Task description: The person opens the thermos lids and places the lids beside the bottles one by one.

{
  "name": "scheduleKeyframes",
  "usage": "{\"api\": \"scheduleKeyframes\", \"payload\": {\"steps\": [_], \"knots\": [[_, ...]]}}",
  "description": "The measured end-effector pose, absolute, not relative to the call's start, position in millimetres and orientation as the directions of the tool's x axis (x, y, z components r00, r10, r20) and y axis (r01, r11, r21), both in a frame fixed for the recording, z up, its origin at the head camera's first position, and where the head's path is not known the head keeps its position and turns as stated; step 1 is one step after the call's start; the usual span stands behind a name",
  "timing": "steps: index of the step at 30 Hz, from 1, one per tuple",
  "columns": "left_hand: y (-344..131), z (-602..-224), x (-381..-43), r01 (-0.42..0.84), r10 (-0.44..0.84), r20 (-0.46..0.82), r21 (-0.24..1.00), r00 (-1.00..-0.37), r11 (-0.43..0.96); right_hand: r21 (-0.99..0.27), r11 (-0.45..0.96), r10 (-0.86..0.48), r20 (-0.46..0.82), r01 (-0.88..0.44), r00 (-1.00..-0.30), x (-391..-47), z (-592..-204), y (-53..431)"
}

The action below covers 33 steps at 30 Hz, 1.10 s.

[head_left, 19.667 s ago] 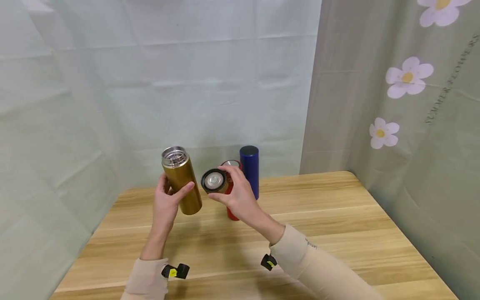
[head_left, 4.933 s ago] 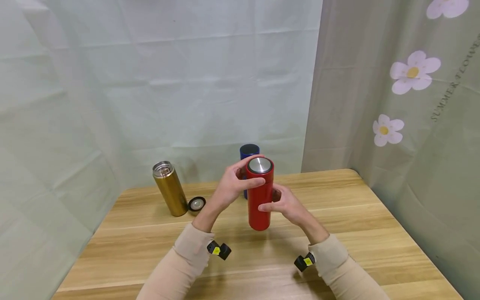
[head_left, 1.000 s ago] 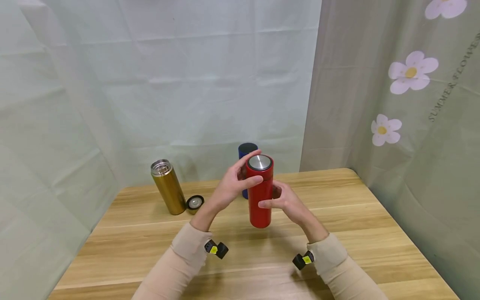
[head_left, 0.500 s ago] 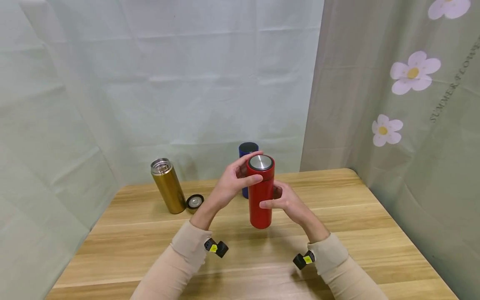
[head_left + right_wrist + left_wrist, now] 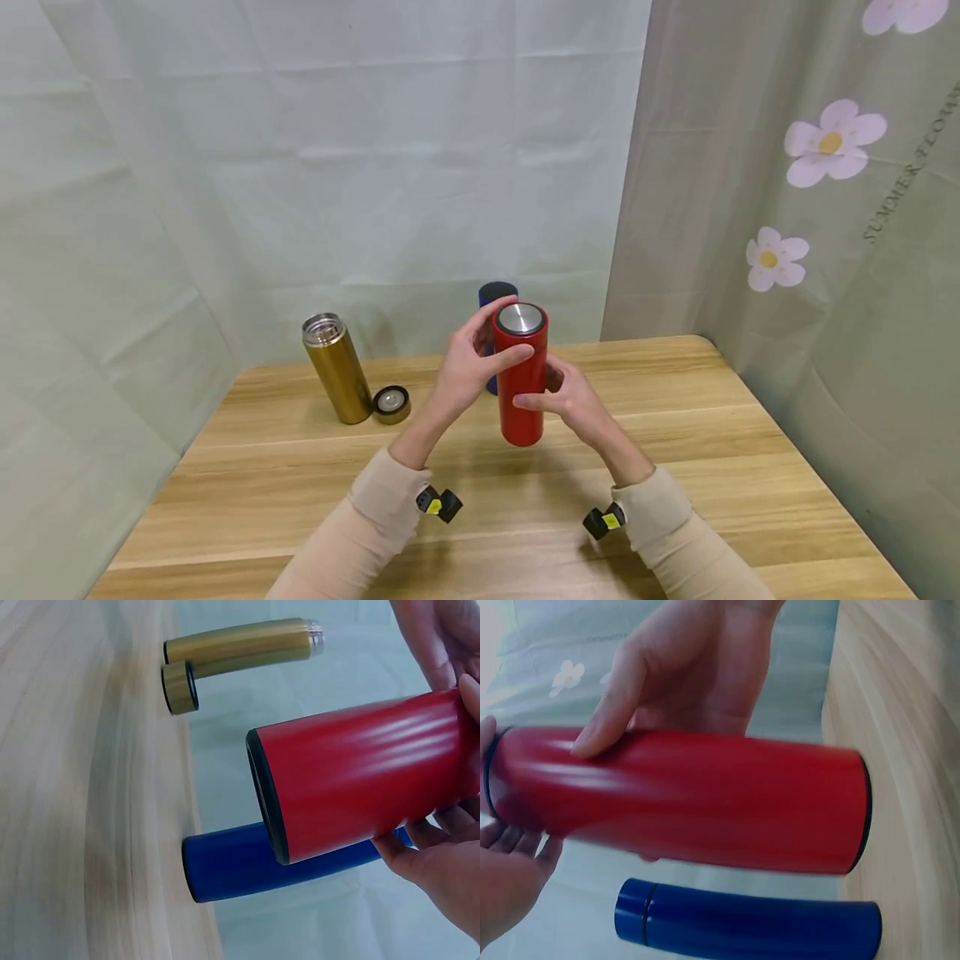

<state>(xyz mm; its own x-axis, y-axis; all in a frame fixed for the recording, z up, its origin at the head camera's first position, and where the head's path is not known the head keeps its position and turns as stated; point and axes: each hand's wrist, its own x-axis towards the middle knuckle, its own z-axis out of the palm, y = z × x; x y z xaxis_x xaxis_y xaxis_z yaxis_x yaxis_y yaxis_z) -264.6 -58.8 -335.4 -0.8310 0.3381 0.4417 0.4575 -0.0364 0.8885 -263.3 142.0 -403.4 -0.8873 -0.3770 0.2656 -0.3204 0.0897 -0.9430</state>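
Both hands hold a red thermos flask (image 5: 521, 375) upright, its base raised off the wooden table (image 5: 637, 467). My left hand (image 5: 467, 367) grips the lid, thumb across the front near the seam and fingers round the back. Lower down, my right hand (image 5: 572, 404) grips the body, with its thumb on the front; the other fingers are partly hidden behind it. In the left wrist view the lid end of the red flask (image 5: 727, 802) runs out of the left edge. The right wrist view shows the black-rimmed base of the red flask (image 5: 360, 772).
A gold thermos flask (image 5: 337, 371) stands uncapped at the left. Its lid (image 5: 392, 405) lies beside it, inner side up. Behind the red flask stands a blue thermos flask (image 5: 498, 292), mostly hidden in the head view. A hanging cloth (image 5: 420, 167) closes off the back.
Since the oldest frame, the gold flask and its lid were set down and the red flask taken up. In the last second the red flask rose slightly and the left thumb shifted right on it.
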Motion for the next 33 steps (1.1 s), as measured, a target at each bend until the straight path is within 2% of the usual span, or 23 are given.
{"api": "scheduleKeyframes", "payload": {"steps": [7, 10, 15, 21, 24, 28, 33], "knots": [[-71.8, -330.6, -271.7, 0.402, 0.531, 0.407, 0.906, -0.743, -0.131, -0.957, 0.034, -0.466, 0.24, -0.288, -0.852, -261.7, -400.7, 145.7], [-75.7, -329.3, -273.6, 0.376, 0.57, 0.385, 0.916, -0.725, -0.141, -0.962, 0.011, -0.488, 0.234, -0.274, -0.841, -261.0, -399.8, 146.3], [-75.5, -328.3, -272.6, 0.371, 0.551, 0.384, 0.918, -0.741, -0.141, -0.96, 0.012, -0.484, 0.24, -0.28, -0.841, -260.8, -399.7, 145.9], [-66.9, -328.1, -265.0, 0.422, 0.411, 0.419, 0.902, -0.81, -0.087, -0.948, 0.061, -0.413, 0.262, -0.313, -0.873, -260.4, -400.1, 141.6], [-63.0, -328.5, -263.3, 0.448, 0.362, 0.437, 0.892, -0.823, -0.057, -0.942, 0.078, -0.382, 0.275, -0.327, -0.882, -260.3, -400.5, 140.0], [-63.6, -328.4, -263.9, 0.465, 0.386, 0.45, 0.883, -0.805, -0.061, -0.942, 0.074, -0.37, 0.278, -0.326, -0.886, -260.4, -400.9, 140.4], [-71.2, -329.6, -269.3, 0.429, 0.493, 0.426, 0.896, -0.758, -0.114, -0.948, 0.04, -0.405, 0.273, -0.315, -0.872, -261.5, -400.6, 143.3]]}}
